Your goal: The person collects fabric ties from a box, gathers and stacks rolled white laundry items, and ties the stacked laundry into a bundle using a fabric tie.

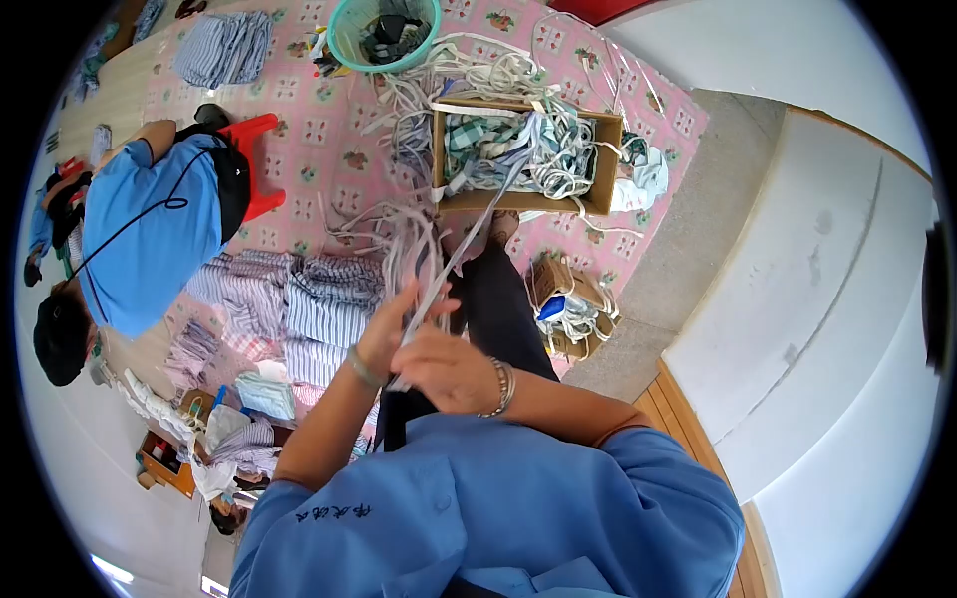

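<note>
A long pale fabric strip (467, 239) stretches from the cardboard box down to my two hands. My left hand (389, 329), with a bangle at the wrist, is closed around the strip. Just beside it, my right hand (444, 369), wearing bracelets, pinches the strip's lower part, partly hiding it. A loose bundle of white strips (407, 239) hangs or lies just beyond my hands; motion blurs it. The open cardboard box (526, 203) holds a tangle of green-checked, striped and white strips.
A green basket (384, 65) with dark cloth stands at the back. Folded striped garments (324, 309) are stacked at left. A person in a blue shirt (155, 229) sits near a red stool (261, 164). A smaller box of strips (578, 309) stands on the right.
</note>
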{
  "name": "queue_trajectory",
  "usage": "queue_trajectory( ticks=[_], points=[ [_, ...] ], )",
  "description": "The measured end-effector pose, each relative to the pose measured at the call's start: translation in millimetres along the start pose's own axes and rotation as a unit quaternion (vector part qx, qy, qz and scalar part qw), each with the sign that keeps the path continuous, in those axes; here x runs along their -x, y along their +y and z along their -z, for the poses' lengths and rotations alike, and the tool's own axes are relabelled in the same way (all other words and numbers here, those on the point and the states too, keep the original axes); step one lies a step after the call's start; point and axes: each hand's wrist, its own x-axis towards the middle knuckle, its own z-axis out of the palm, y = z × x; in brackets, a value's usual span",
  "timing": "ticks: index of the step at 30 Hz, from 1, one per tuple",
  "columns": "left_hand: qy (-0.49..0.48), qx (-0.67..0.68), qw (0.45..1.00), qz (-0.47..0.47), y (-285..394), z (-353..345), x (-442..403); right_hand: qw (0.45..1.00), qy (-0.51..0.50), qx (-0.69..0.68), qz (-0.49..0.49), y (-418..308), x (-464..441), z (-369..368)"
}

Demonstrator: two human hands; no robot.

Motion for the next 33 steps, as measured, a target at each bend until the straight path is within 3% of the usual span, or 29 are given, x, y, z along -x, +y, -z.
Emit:
queue_trajectory(
  ticks=[1,2,4,5,7,8,9,11,13,15,16,17,18,19,21,22,24,25,27,29,30,32,33],
  points=[
    [-0.084,0.02,0.996,0.02,4.9,6.2,-6.7,0.998,-0.034,-0.045,0.015,-6.6,-1.9,-8.0],
    [-0.084,0.019,0.996,0.019,5.5,9.1,-10.8,0.998,-0.034,-0.046,0.016,-11.1,1.9,-17.5],
    [-0.024,-0.037,0.999,-0.028,8.9,3.2,-16.3,0.98,-0.154,-0.123,0.009,-18.7,13.4,-38.0],
    [-0.023,-0.038,0.999,-0.025,9.3,3.9,-18.4,0.981,-0.15,-0.123,0.007,-20.6,17.9,-47.8],
    [-0.032,-0.006,0.999,0.042,15.8,-1.4,-25.0,0.931,-0.235,-0.276,-0.053,-20.4,21.7,-64.0],
    [0.031,0.015,0.999,0.033,16.0,-11.8,-30.4,0.908,-0.224,-0.345,-0.08,-22.7,22.7,-72.5],
    [0.033,0.014,0.999,0.036,21.6,-8.1,-39.9,0.909,-0.22,-0.346,-0.081,-20.7,24.6,-81.7],
    [-0.005,-0.095,0.994,-0.058,33.2,-1.3,-58.0,0.811,-0.257,-0.484,-0.207,-11.3,30.0,-94.1],
    [0.002,-0.157,0.978,-0.136,53.8,-34.6,-28.2,0.792,-0.303,-0.469,-0.248,4.2,34.0,-80.0],
    [-0.03,-0.216,0.951,-0.219,71.7,-27.4,17.8,0.712,-0.336,-0.484,-0.382,5.4,38.0,-44.8],
    [-0.064,-0.249,0.928,-0.27,76.5,-22.6,48.4,0.711,-0.299,-0.498,-0.396,11.7,40.8,-19.3],
    [0.005,-0.346,0.878,-0.331,77.0,-35.1,84.8,0.711,-0.263,-0.509,-0.409,23.1,43.2,7.4],
    [-0.091,-0.382,0.852,-0.346,86.6,-3.3,113.2,0.75,-0.199,-0.426,-0.466,36.8,41.1,28.8],
    [-0.1,-0.404,0.841,-0.346,93.4,8.2,144.3,0.771,-0.135,-0.338,-0.522,50.4,38.9,50.1],
    [-0.049,-0.433,0.848,-0.3,104.1,13.7,198.8,0.751,0.056,-0.376,-0.54,90.5,33.0,58.5],
    [-0.002,-0.452,0.853,-0.262,112.6,16.1,221.9,0.746,0.065,-0.41,-0.52,96.4,16.9,60.8],
    [0.099,-0.488,0.85,-0.17,127.6,22.2,258.2,0.654,0.168,-0.534,-0.51,106.7,-20.8,43.2],
    [0.139,-0.5,0.845,-0.127,132.0,23.0,272.0,0.653,0.169,-0.535,-0.509,117.0,-36.5,33.1],
    [0.172,-0.511,0.84,-0.061,129.4,23.5,294.5,0.751,0.298,-0.461,-0.367,133.1,-64.4,15.9],
    [0.143,-0.506,0.85,-0.033,106.3,19.2,307.2,0.864,0.199,-0.312,-0.341,97.2,-89.7,1.0],
    [0.114,-0.493,0.862,-0.039,89.7,15.2,304.0,0.983,0.109,-0.075,-0.127,76.0,-91.6,-11.7],
    [0.111,-0.409,0.9,-0.1,56.8,13.2,268.1,0.982,-0.009,-0.132,-0.135,15.8,-91.7,-42.1],
    [0.163,-0.332,0.916,-0.158,42.8,14.0,237.9,0.975,-0.068,-0.156,-0.141,-14.3,-91.7,-57.3]
  ],
)
